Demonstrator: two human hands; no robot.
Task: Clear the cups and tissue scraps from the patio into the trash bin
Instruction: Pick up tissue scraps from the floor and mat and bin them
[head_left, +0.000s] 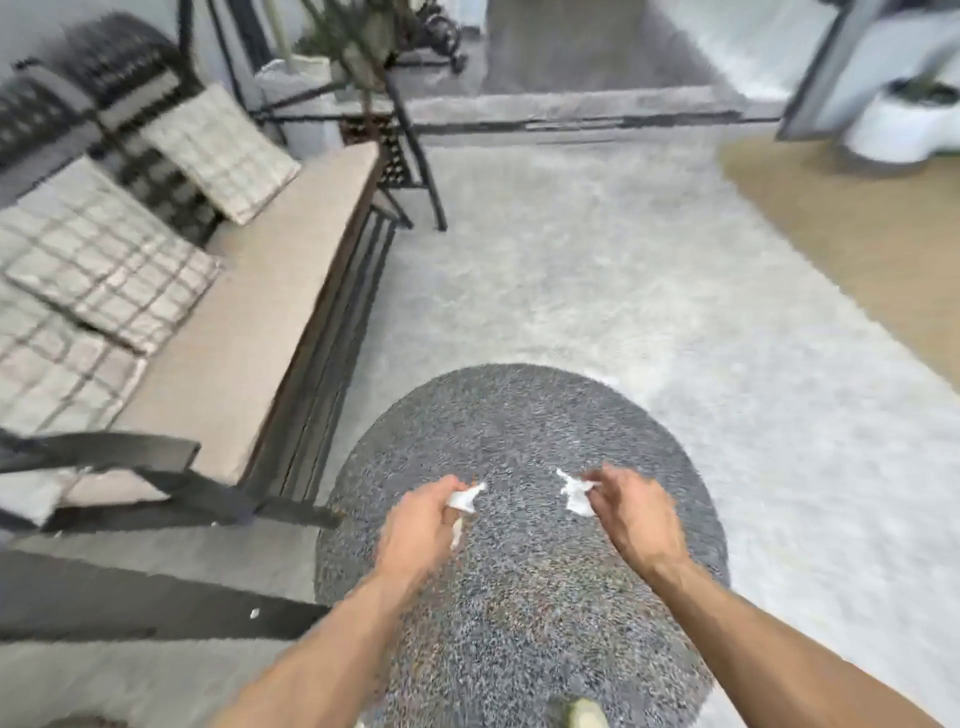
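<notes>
Everything here is placed from the round grey rug (524, 613) at the bottom middle of the view. Far to its left stands a bench (249, 332) with a tan seat pad and three plaid cushions (109, 275) leaning on its dark slatted back. A tiny white scrap (254, 613) lies on a dark band of floor just off the rug's left edge.

Over the rug's near-left part the left hand (415, 525) is curled closed around a white tissue scrap (464, 498); the paper sticks out past the knuckles and a bit shows under the fingers. Well apart from it, over the rug's near-right part, the right hand (636, 514) pinches a second tissue scrap (575, 493) between thumb and fingertips, the rest of the fingers loosely bent. Both scraps are held above the rug, not lying on it.

Beyond the rug the pale floor (597, 260) runs back to a step. A tan mat (857, 223) lies to the rug's far right, with a white planter (904, 130) behind it. The picture is blurred, so finer detail cannot be told.
</notes>
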